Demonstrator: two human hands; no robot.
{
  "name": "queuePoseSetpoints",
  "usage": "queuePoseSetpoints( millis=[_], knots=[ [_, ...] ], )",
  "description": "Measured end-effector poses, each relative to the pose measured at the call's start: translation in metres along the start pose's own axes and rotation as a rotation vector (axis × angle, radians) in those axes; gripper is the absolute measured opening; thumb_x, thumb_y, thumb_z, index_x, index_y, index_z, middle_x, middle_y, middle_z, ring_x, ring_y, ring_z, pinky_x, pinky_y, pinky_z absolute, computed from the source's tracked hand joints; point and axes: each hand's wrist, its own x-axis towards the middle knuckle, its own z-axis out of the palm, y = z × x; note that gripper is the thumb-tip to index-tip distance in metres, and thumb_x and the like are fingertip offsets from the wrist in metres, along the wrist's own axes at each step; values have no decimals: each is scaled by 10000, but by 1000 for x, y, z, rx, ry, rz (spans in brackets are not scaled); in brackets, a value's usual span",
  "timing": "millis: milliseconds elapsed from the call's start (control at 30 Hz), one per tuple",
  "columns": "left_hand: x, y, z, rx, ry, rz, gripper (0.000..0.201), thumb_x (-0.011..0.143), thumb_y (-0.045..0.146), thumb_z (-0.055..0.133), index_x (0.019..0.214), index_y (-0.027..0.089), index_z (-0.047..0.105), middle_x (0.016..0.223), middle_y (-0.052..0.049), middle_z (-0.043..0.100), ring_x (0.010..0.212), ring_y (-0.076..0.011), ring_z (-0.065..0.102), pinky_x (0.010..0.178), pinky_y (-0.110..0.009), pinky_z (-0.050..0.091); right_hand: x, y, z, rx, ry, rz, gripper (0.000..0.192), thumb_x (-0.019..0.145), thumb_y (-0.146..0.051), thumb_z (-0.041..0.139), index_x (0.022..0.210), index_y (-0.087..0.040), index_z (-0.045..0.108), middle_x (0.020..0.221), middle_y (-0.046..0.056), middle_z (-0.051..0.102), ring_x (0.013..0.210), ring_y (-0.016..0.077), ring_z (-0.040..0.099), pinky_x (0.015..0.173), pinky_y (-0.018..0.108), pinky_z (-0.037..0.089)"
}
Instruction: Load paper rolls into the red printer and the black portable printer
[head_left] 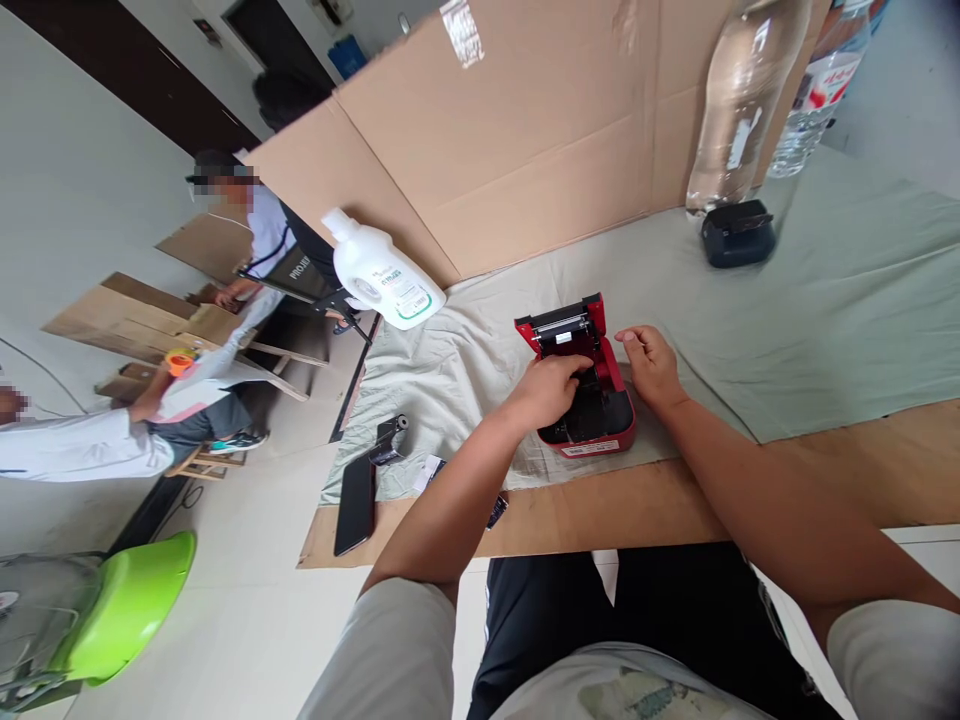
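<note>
The red printer [581, 385] looks like glossy plastic; it sits on a creased, matt green cloth [825, 320] over bare wood.

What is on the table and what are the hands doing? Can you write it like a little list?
Left hand: reaching into the open red printer
Right hand: resting on the printer's right side
Printer lid: flipped up
Under it: green cloth
Nearby: white bottle, black phone, small black device, two clear bottles
Behind: cardboard wall
</note>
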Motion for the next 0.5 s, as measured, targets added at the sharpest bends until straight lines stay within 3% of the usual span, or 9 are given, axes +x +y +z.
queuePoseSetpoints(
  millis=[100,300,400,500],
  knots=[
    [18,-4,7,157,-69,-23,363,558,18,704,845,239,720,988,-76,738,1141,-366,604,1138,-520,324,0,1,0,-3,-9,2,494,919,-660,400,844,-237,645,912,67,691,924,230,621,812,394,499],
    [35,-9,19,394,-127,-76,242,549,59,742,614,218,571,825,-101,686,1106,-386,610,1095,-515,367,1,4,1,-17,-6,13,452,921,-618,410,842,-239,643,909,64,690,909,226,613,824,394,490],
    [33,-4,17,385,-109,-93,269,537,39,744,655,215,578,819,-92,674,1075,-390,620,1065,-516,390,2,5,1,-30,-19,31,444,910,-608,407,832,-238,640,906,71,691,905,236,612,832,411,487],
    [25,1,13,253,-79,-84,344,547,32,741,806,222,617,838,-50,677,978,-333,650,999,-460,449,4,5,-2,-43,-38,65,407,896,-578,420,832,-239,637,909,76,694,895,242,613,837,420,483]
  ],
)
